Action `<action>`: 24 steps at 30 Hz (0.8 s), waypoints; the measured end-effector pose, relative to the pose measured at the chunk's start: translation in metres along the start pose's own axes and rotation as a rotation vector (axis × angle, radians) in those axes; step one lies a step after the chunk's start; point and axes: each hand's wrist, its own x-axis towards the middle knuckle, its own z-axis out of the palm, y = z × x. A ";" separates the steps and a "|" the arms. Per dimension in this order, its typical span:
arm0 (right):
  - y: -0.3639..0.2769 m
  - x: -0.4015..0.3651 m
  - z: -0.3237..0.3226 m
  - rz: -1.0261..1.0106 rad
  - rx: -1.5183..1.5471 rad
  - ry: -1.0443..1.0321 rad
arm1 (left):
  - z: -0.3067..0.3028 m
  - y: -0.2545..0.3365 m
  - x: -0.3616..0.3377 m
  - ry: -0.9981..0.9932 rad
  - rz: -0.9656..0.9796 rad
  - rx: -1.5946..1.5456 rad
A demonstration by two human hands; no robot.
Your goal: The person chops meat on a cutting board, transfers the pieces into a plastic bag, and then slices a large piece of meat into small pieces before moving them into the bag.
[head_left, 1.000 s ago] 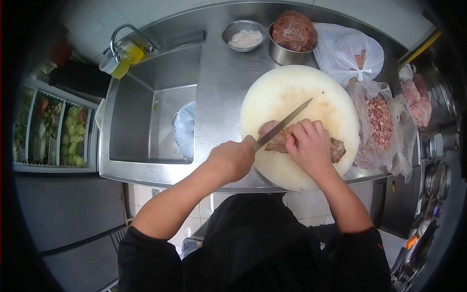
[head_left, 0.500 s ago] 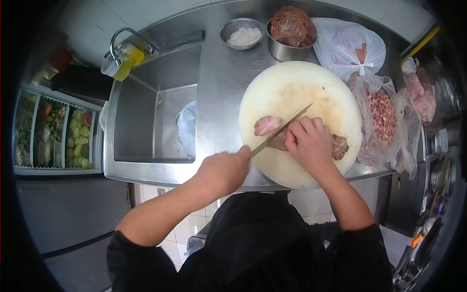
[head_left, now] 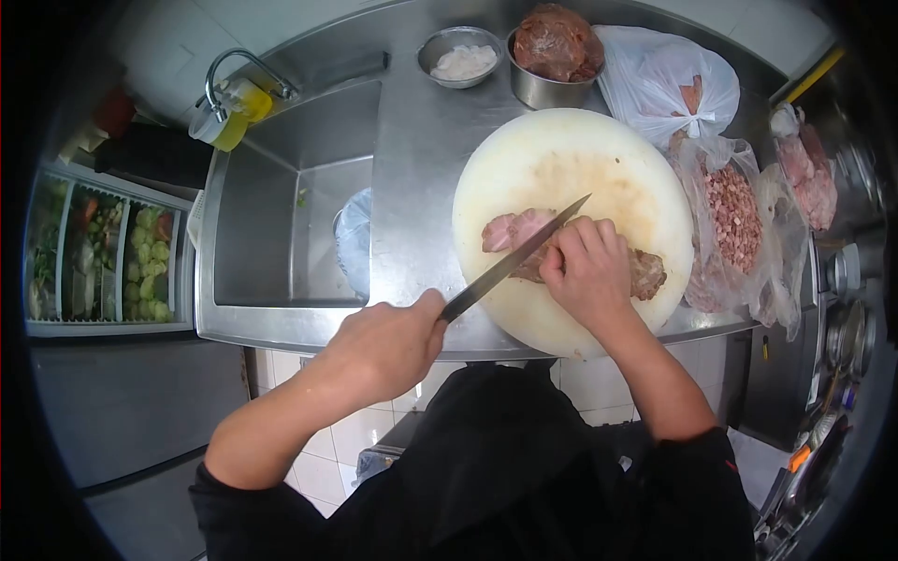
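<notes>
My left hand (head_left: 383,351) is closed round the handle of a long kitchen knife (head_left: 496,271), whose blade slants up and right across the round white cutting board (head_left: 510,154). Beneath the curled fingers of my right hand (head_left: 591,271) lies a long piece of brown cooked meat (head_left: 647,275), pressed to the board. Its right end shows past the hand, and a short stretch shows between hand and blade. Pinkish meat slices (head_left: 514,230) lie overlapping on the far left side of the blade. The blade partly hides the cut end.
A sink (head_left: 281,234) with a faucet (head_left: 217,89) is at the left. Behind the board stand a metal bowl (head_left: 436,67) with white contents, a pot (head_left: 552,92) of dark meat and a tied plastic bag (head_left: 645,79). An open bag of diced meat (head_left: 732,215) sits right.
My left hand has drawn the knife back toward the lower left. Another slice now lies beside the first one, left of the blade. My right hand stays on the meat.
</notes>
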 end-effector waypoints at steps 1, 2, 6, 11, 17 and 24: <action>0.000 0.000 0.001 -0.006 -0.003 0.004 | -0.002 -0.001 -0.004 -0.007 -0.005 0.037; 0.000 -0.001 0.001 -0.013 -0.005 0.008 | -0.001 0.000 -0.003 -0.039 -0.028 0.040; 0.003 -0.001 0.003 -0.029 -0.040 0.007 | 0.016 0.015 0.041 -0.051 -0.003 0.045; 0.003 -0.001 0.002 -0.051 -0.028 0.013 | 0.019 0.004 0.031 -0.079 -0.010 0.059; 0.004 -0.002 0.003 -0.055 -0.001 -0.004 | 0.045 -0.002 0.056 -0.043 0.023 0.068; 0.012 -0.010 -0.025 0.127 -0.042 -0.115 | 0.031 -0.025 0.065 -0.283 -0.054 -0.516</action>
